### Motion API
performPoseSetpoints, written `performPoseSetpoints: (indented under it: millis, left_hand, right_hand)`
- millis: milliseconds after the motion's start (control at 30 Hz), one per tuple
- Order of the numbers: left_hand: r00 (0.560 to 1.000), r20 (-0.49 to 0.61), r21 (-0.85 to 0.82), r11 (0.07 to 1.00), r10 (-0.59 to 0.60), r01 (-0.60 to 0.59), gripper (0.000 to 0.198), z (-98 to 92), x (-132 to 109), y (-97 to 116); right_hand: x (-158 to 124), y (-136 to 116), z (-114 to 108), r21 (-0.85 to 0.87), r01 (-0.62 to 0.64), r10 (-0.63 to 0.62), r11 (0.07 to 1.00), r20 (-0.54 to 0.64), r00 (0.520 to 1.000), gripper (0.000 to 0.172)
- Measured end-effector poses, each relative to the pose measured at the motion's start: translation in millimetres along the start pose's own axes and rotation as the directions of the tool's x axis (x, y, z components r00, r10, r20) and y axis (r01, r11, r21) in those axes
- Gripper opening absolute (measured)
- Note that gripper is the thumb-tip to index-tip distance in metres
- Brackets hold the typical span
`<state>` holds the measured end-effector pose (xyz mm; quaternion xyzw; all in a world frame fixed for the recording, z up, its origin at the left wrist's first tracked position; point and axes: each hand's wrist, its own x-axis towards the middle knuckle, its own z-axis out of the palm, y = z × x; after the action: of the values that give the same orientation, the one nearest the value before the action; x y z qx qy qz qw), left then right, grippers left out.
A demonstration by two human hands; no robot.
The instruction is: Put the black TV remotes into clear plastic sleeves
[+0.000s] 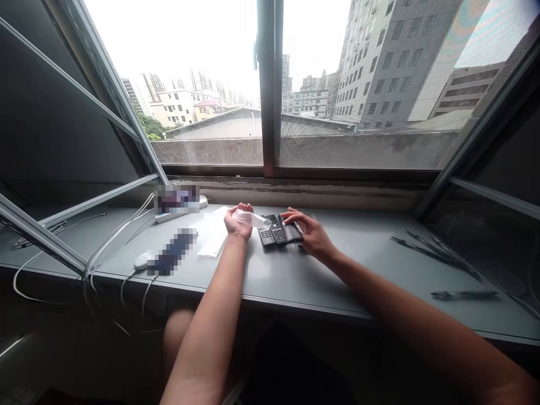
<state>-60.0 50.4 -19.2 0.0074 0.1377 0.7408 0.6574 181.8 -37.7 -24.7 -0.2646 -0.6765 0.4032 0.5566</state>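
Note:
My left hand is turned palm up above the desk with its fingers curled. A clear, soft plastic sleeve lies across its palm and sticks out to the right. Under the sleeve's end, two black remote controls lie side by side with their buttons up. Just right of them is a smooth black flat object, whose kind I cannot make out. Over that object, my right hand grips it from the right, fingertips on its far edge. The right thumb is mostly hidden.
White paper lies left of my left forearm. Farther left are a blurred-out phone-like thing, a white round charger, cables and a power strip. Several pens lie at right. Metal frames flank the window.

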Motion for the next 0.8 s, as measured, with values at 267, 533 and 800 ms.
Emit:
performPoseSetpoints:
  millis: [267, 533, 800]
  left_hand:
    - [1.000, 0.003, 0.007, 1.000, 0.004, -0.004, 0.014, 1.0, -2, 0]
    - [1.000, 0.007, -0.001, 1.000, 0.021, -0.021, 0.014, -1.2, 2, 2]
    - [0.981, 0.020, 0.034, 0.980, 0.195, -0.196, 0.009, -0.7, 4, 5]
  right_hand:
    - [-5, -5, 4, -0.130, 0.085, -0.080, 0.988, 0.044, 0.996, 0.019]
    - [-6, -14, 9, -0.045, -0.149, 0.144, 0.988, -0.092, 0.985, 0.050]
    - [-8, -21, 9, -0.022, -0.287, 0.284, 0.958, -0.096, 0.954, 0.064]
